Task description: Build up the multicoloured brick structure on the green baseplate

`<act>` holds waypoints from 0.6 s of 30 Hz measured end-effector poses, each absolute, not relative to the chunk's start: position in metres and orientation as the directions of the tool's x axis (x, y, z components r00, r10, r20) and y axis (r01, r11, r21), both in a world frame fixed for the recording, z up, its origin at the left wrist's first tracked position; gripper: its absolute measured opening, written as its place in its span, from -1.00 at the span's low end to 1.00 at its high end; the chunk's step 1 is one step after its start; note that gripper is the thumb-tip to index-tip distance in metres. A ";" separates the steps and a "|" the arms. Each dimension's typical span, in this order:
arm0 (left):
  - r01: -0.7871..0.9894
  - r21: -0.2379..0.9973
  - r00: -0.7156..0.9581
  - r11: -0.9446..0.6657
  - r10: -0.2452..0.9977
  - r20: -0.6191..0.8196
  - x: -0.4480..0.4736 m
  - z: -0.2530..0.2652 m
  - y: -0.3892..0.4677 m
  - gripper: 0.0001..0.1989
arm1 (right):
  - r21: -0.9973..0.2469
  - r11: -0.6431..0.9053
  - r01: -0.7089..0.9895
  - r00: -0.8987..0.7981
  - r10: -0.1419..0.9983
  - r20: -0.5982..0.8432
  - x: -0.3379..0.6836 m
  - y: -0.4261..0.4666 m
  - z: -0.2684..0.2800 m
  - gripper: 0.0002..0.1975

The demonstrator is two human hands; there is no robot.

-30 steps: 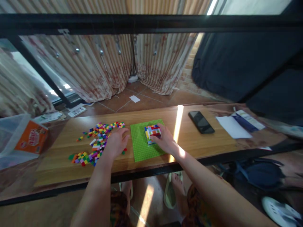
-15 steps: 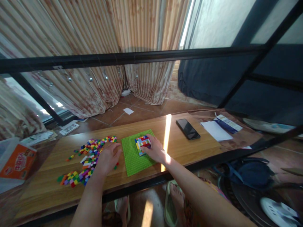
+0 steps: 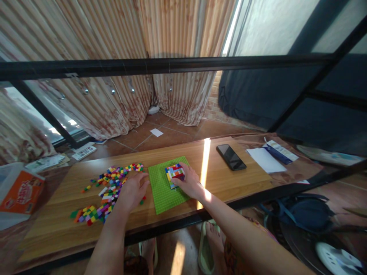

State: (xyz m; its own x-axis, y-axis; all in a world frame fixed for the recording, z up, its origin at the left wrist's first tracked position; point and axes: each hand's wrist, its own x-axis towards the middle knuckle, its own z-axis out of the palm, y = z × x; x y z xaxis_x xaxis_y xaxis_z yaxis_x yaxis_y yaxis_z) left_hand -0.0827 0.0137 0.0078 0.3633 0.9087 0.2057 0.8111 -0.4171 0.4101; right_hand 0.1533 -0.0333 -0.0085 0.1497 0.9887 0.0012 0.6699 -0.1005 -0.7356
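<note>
A small multicoloured toy-brick build (image 3: 174, 172) stands on the green baseplate (image 3: 162, 200), towards its far middle. My right hand (image 3: 189, 181) grips the build from its right side, thumb at the near edge and fingers at the far edge, covering part of it. To the left of the baseplate, my left hand (image 3: 134, 190) hovers by the loose bricks (image 3: 113, 175), palm down. Its thumb and fingers are apart, and no brick shows between them. The left hand and forearm hide some of the pile.
The wooden table (image 3: 57, 229) has a black phone (image 3: 231, 157) on its right part. Beyond that lie white paper (image 3: 266, 159) and a blue-white packet (image 3: 279, 151). A clear bin with an orange label (image 3: 24, 193) stands at the left. A black metal bar (image 3: 172, 65) crosses ahead.
The camera view has shifted slightly, moving the scene a little to the right. Both hands stay in nearly the same places, the right one still at the brick build.
</note>
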 end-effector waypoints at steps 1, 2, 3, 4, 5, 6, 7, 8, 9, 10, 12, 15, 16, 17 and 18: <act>0.810 0.415 0.362 -0.414 0.910 0.202 -0.083 0.007 0.013 -0.74 | -0.738 -0.106 0.666 0.150 0.989 -0.006 0.153 -0.033 -0.008 -0.25; 0.809 0.419 0.361 -0.413 0.911 0.200 -0.084 0.007 0.013 -0.75 | -0.739 -0.113 0.664 0.154 0.988 -0.013 0.154 -0.033 -0.008 -0.24; 0.808 0.423 0.358 -0.411 0.912 0.201 -0.085 0.007 0.013 -0.74 | -0.738 -0.119 0.665 0.156 0.988 -0.018 0.154 -0.033 -0.008 -0.25; 0.808 0.426 0.354 -0.408 0.913 0.203 -0.086 0.006 0.012 -0.74 | -0.735 -0.119 0.667 0.156 0.988 -0.018 0.154 -0.032 -0.008 -0.25; 0.808 0.429 0.350 -0.404 0.915 0.202 -0.087 0.006 0.011 -0.74 | -0.732 -0.115 0.672 0.154 0.988 -0.013 0.154 -0.032 -0.007 -0.26; 0.808 0.434 0.344 -0.398 0.917 0.201 -0.089 0.007 0.011 -0.73 | -0.727 -0.108 0.678 0.152 0.988 -0.005 0.154 -0.032 -0.007 -0.26; 0.809 0.439 0.338 -0.392 0.920 0.198 -0.090 0.007 0.010 -0.72 | -0.722 -0.102 0.685 0.151 0.989 0.004 0.154 -0.032 -0.007 -0.27; 0.809 0.442 0.334 -0.387 0.922 0.196 -0.092 0.008 0.009 -0.72 | -0.715 -0.100 0.692 0.152 0.988 0.009 0.153 -0.033 -0.006 -0.27; 0.809 0.445 0.332 -0.385 0.923 0.194 -0.093 0.008 0.009 -0.71 | -0.707 -0.103 0.700 0.155 0.988 0.010 0.153 -0.033 -0.005 -0.27; 0.808 0.446 0.333 -0.384 0.923 0.191 -0.094 0.009 0.009 -0.71 | -0.699 -0.108 0.707 0.159 0.987 0.007 0.153 -0.033 -0.004 -0.28; 0.810 0.446 0.335 -0.380 0.925 0.178 -0.097 0.010 0.010 -0.70 | -0.686 -0.120 0.717 0.162 0.987 -0.003 0.153 -0.033 -0.002 -0.28; 0.829 0.437 0.320 -0.350 0.937 0.143 -0.100 0.010 0.013 -0.69 | -0.685 -0.111 0.720 0.154 0.988 0.002 0.153 -0.032 -0.001 -0.28; 0.837 0.432 0.312 -0.336 0.942 0.128 -0.101 0.011 0.014 -0.69 | -0.687 -0.101 0.720 0.148 0.989 0.011 0.154 -0.032 -0.001 -0.28; 0.845 0.428 0.303 -0.321 0.947 0.111 -0.101 0.012 0.013 -0.68 | -0.690 -0.088 0.719 0.142 0.990 0.022 0.154 -0.032 -0.003 -0.28; 0.853 0.424 0.295 -0.305 0.951 0.092 -0.102 0.013 0.013 -0.68 | -0.695 -0.073 0.715 0.135 0.990 0.035 0.156 -0.032 -0.004 -0.28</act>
